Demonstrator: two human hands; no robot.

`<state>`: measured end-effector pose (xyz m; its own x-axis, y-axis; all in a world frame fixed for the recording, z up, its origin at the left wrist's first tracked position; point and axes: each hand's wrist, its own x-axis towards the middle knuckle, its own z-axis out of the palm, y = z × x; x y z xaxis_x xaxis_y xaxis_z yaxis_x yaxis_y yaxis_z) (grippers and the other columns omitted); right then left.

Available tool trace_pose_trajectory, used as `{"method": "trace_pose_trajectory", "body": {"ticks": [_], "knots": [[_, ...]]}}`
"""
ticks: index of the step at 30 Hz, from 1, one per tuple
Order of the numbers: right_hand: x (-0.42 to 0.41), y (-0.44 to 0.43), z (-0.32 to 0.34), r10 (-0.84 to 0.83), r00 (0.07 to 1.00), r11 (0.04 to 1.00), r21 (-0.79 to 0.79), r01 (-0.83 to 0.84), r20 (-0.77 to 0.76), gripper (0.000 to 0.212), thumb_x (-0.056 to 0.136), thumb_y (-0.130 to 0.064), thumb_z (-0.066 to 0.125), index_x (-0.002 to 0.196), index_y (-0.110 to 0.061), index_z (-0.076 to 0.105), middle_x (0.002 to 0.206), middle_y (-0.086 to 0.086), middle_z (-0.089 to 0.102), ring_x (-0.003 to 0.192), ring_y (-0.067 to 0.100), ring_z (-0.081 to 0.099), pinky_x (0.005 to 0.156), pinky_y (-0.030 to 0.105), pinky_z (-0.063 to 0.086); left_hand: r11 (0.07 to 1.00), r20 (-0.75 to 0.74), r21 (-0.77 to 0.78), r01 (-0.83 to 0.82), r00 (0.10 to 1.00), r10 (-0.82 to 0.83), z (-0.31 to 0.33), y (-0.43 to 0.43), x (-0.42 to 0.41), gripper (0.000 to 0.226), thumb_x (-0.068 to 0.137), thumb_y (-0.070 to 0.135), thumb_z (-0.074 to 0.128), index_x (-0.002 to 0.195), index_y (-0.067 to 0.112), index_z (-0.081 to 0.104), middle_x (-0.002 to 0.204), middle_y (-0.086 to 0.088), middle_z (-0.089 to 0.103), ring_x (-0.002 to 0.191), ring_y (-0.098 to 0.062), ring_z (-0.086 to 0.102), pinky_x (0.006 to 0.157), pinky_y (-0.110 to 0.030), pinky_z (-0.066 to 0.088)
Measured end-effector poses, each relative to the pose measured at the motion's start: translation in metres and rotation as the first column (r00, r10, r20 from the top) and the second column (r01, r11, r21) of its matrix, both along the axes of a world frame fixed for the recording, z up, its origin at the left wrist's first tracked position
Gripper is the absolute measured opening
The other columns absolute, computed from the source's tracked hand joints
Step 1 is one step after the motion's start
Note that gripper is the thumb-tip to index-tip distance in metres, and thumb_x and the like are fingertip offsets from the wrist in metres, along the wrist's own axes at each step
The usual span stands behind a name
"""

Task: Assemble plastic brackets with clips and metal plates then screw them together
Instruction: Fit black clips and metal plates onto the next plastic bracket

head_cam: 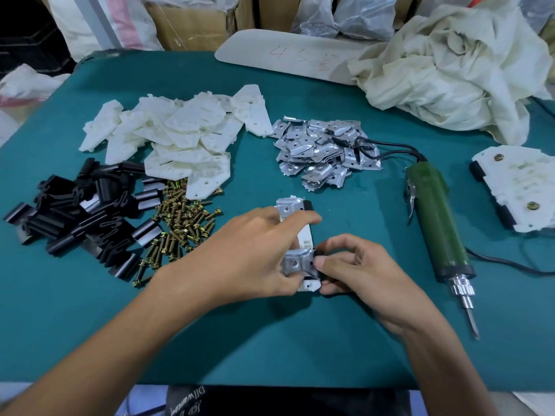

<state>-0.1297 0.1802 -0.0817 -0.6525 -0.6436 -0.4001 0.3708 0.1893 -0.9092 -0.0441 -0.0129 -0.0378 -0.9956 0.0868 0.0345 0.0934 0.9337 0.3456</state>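
Two metal plates (295,261) sit on white bracket (305,238) at centre of table (330,340). Left hand (255,250) grips bracket, right hand (360,265) pinches black clip (317,253) at its near edge. Clip-fitting step; screws (180,217), then screwdriver (435,217), likely next.

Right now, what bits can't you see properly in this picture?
Head view:
White plastic bracket: middle covered by the left hand.
Black plastic clip: mostly hidden by the right hand.
Finished white bracket with brass screws: cut off by the right edge.
Red writing on the pale board: faint, partly under cream cloth.
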Motion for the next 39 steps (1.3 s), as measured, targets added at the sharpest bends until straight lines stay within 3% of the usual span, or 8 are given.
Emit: {"method": "trace_pose_trajectory", "body": {"ticks": [4, 9, 12, 15, 25, 32, 36, 39], "knots": [[-0.001, -0.013, 0.004, -0.096, 0.994, 0.995, -0.045, 0.094, -0.047, 0.018, 0.088, 0.007, 0.07, 0.09, -0.01, 0.063, 0.061, 0.004, 0.061, 0.054, 0.014, 0.058, 0.054, 0.023, 0.052, 0.998, -0.044, 0.057, -0.001, 0.999, 0.003, -0.004, -0.005, 0.001, 0.071, 0.076, 0.061, 0.058, 0.139, 0.041, 0.035, 0.11, 0.015, 0.063, 0.107, -0.008, 0.045, 0.079, -0.023, 0.035], [-0.024, -0.026, 0.026, -0.193, 0.968, 0.954, -0.261, 0.147, -0.163, 0.032, 0.086, 0.01, 0.071, 0.095, -0.021, 0.071, 0.077, 0.008, 0.068, 0.064, 0.016, 0.066, 0.06, 0.024, 0.056, 0.888, -0.177, 0.413, -0.204, 0.938, 0.298, -0.015, -0.016, -0.006, 0.055, 0.072, 0.07, 0.07, 0.122, 0.051, 0.056, 0.144, 0.022, 0.032, 0.132, -0.007, 0.028, 0.106, -0.012, 0.023], [-0.036, -0.035, 0.033, -0.216, 0.958, 0.933, -0.33, 0.145, -0.19, 0.032, 0.084, 0.003, 0.074, 0.088, -0.029, 0.077, 0.078, 0.004, 0.07, 0.07, 0.014, 0.065, 0.061, 0.024, 0.056, 0.745, -0.106, 0.625, -0.231, 0.921, 0.374, -0.015, -0.017, -0.015, 0.053, 0.078, 0.072, 0.065, 0.128, 0.059, 0.051, 0.151, 0.024, 0.033, 0.138, -0.007, 0.034, 0.109, -0.036, 0.04], [-0.038, -0.038, 0.029, -0.216, 0.964, 0.917, -0.371, 0.145, -0.157, 0.024, 0.074, -0.011, 0.08, 0.088, -0.029, 0.077, 0.081, 0.003, 0.07, 0.072, 0.014, 0.064, 0.062, 0.024, 0.055, 0.556, -0.064, 0.822, -0.127, 0.948, 0.31, -0.017, -0.017, -0.022, 0.044, 0.089, 0.049, 0.069, 0.13, 0.048, 0.055, 0.122, 0.013, 0.068, 0.108, -0.015, 0.063, 0.097, -0.054, 0.049], [-0.043, -0.034, 0.021, -0.143, 0.985, 0.93, -0.355, 0.1, -0.098, 0.021, 0.071, -0.02, 0.083, 0.089, -0.029, 0.076, 0.086, 0.004, 0.073, 0.072, 0.013, 0.067, 0.062, 0.024, 0.057, 0.35, 0.007, 0.928, -0.129, 0.944, 0.331, -0.031, -0.018, -0.027, 0.05, 0.073, 0.034, 0.085, 0.118, 0.044, 0.065, 0.107, 0.0, 0.076, 0.095, -0.032, 0.069, 0.089, -0.058, 0.052], [-0.046, -0.032, 0.016, -0.097, 0.992, 0.933, -0.356, 0.06, -0.086, 0.027, 0.071, -0.029, 0.083, 0.097, -0.029, 0.079, 0.079, -0.002, 0.067, 0.073, 0.011, 0.066, 0.069, 0.024, 0.059, 0.257, 0.057, 0.958, -0.128, 0.962, 0.268, -0.036, -0.021, -0.025, 0.05, 0.084, 0.022, 0.081, 0.127, 0.033, 0.059, 0.107, -0.007, 0.077, 0.098, -0.034, 0.07, 0.089, -0.037, 0.057], [-0.046, -0.033, 0.013, -0.097, 0.992, 0.941, -0.332, 0.066, -0.08, 0.043, 0.065, -0.041, 0.093, 0.103, -0.026, 0.078, 0.082, -0.001, 0.067, 0.078, 0.012, 0.065, 0.075, 0.027, 0.06, 0.263, 0.054, 0.958, -0.114, 0.973, 0.225, -0.039, -0.02, -0.024, 0.046, 0.09, 0.022, 0.07, 0.133, 0.025, 0.053, 0.113, -0.005, 0.076, 0.105, -0.023, 0.071, 0.091, -0.027, 0.054], [-0.045, -0.033, 0.012, -0.112, 0.992, 0.937, -0.34, 0.085, -0.061, 0.036, 0.068, -0.035, 0.089, 0.102, -0.026, 0.078, 0.083, -0.001, 0.067, 0.076, 0.01, 0.066, 0.072, 0.025, 0.059, 0.28, 0.03, 0.956, -0.093, 0.975, 0.221, -0.041, -0.021, -0.024, 0.043, 0.097, 0.024, 0.062, 0.138, 0.03, 0.05, 0.106, 0.001, 0.076, 0.099, -0.016, 0.07, 0.089, -0.024, 0.052]]}}
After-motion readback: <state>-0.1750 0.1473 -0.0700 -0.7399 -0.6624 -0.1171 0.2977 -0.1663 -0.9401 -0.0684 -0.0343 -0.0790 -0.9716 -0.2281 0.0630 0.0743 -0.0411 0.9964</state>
